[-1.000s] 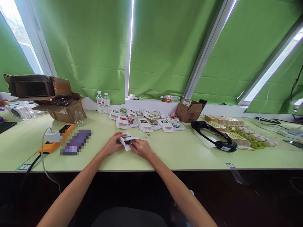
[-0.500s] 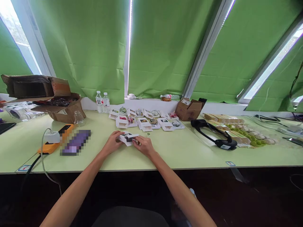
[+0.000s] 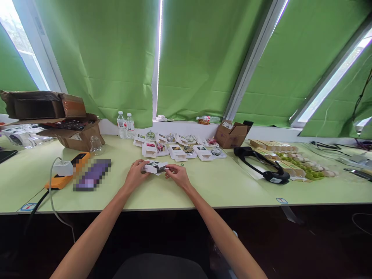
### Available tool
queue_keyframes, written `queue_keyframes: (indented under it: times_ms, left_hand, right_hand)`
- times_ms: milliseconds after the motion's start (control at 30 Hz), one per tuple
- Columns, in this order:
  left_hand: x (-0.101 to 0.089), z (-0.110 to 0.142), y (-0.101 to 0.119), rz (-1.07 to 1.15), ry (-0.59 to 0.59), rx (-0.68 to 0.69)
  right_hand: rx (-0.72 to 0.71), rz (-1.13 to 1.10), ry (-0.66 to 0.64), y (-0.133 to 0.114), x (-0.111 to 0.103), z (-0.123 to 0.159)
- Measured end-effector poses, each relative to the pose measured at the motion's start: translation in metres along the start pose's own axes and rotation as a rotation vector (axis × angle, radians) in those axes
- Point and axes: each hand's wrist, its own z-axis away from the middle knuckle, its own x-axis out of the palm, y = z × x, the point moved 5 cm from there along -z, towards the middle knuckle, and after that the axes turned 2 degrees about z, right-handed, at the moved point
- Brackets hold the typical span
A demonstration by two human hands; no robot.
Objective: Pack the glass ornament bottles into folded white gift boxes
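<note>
A: Straight to the middle of the bench [image 3: 226, 186]; what to report from the left hand [image 3: 136, 175]?

B: Closed round the left end of a small white box [image 3: 150, 167]; gripping it there, with its printed picture turned upward and a dark panel toward the right!

A: And from the right hand [image 3: 177, 174]?

B: Right at the box's other end, with thumb and fingers drawn nearly together; impossible to tell whether pinching anything.

A: Where to find the box itself, then?

B: Between both hands, over the near part of the bench; hard to say whether touching the surface; just beyond the right hand, a tiny greenish object [image 3: 182, 164], too small to make out.

A: Looking farther back now?

B: Spotting two rows of open white cartons [image 3: 178, 154], with clear packets [image 3: 188, 150] set in among them; to the right, a brown cardboard box [image 3: 231, 135]; to the left, two upright bottles [image 3: 122, 127].

A: And out wide?

B: On the right, a black headset [image 3: 277, 178] near green trays [image 3: 315, 177]; on the left, a glass jar [image 3: 95, 145] and an orange power strip [image 3: 59, 182].
</note>
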Motion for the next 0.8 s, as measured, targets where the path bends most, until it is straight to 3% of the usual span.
queue_keyframes:
  times_ms: [167, 467, 800]
  left_hand:
    - [-0.003, 0.001, 0.009, -0.143, 0.007, 0.033]
    - [-0.008, 0.002, 0.003, -0.27, 0.006, -0.031]
    - [-0.016, 0.003, -0.01, -0.33, 0.068, -0.126]
  right_hand:
    - [0.037, -0.023, -0.039, 0.0, 0.005, -0.001]
    - [0.043, 0.015, 0.138, -0.004, -0.014, -0.004]
    - [0.018, 0.037, 0.184, -0.005, -0.016, -0.005]
